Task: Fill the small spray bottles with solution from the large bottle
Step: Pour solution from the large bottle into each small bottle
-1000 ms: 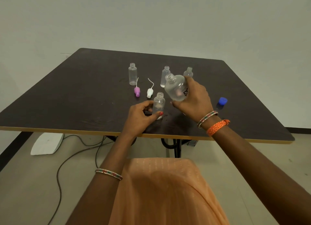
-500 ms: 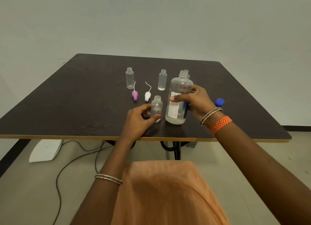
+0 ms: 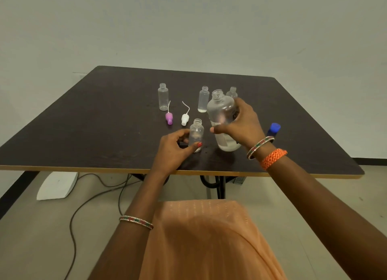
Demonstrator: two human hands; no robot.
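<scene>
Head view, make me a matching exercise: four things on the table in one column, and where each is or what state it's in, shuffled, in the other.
Things:
1. large bottle
2. blue cap
3. purple spray top
4. near small bottle

States:
A. lying on the table beside the white spray top
B. gripped by the right hand, tilted
C. held upright on the table by the left hand
D. on the table beyond the right wrist

Pairs: 1-B, 2-D, 3-A, 4-C

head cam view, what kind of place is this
Probably a plain indoor workroom or recording setup, not a home kitchen: a bare dark table against a blank wall, loose cables on the tiled floor, and only small spray bottles laid out.
</scene>
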